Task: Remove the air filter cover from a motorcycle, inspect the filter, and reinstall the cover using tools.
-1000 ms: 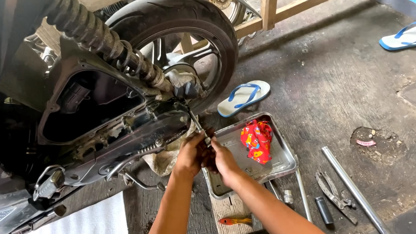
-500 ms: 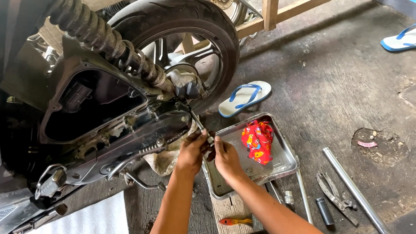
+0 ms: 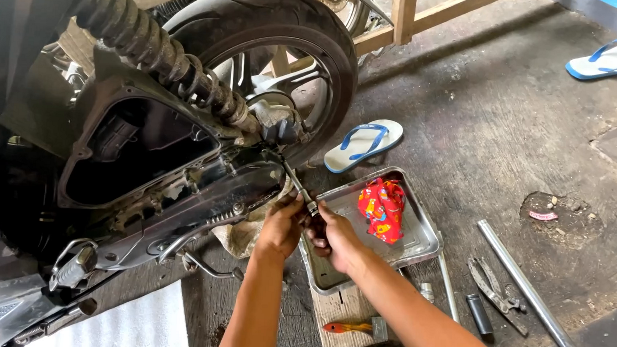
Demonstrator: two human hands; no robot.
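Note:
A scooter's rear end fills the left: black rear wheel, coiled shock absorber and dark engine casing. Both my hands meet just under the casing's rear end. My left hand and my right hand together grip a slim metal wrench that angles up-left to a bolt on the casing. A dirty rag hangs below my left hand. The tool's tip is partly hidden against the casing.
A metal tray holding a crumpled red cloth lies right of my hands. A blue-white sandal, long steel rod, pliers, black socket, orange-handled screwdriver on a wood board, and a white sheet lie around.
My hands and the wrench stay at the same spot under the casing; the grip has shifted slightly and the view has barely moved.

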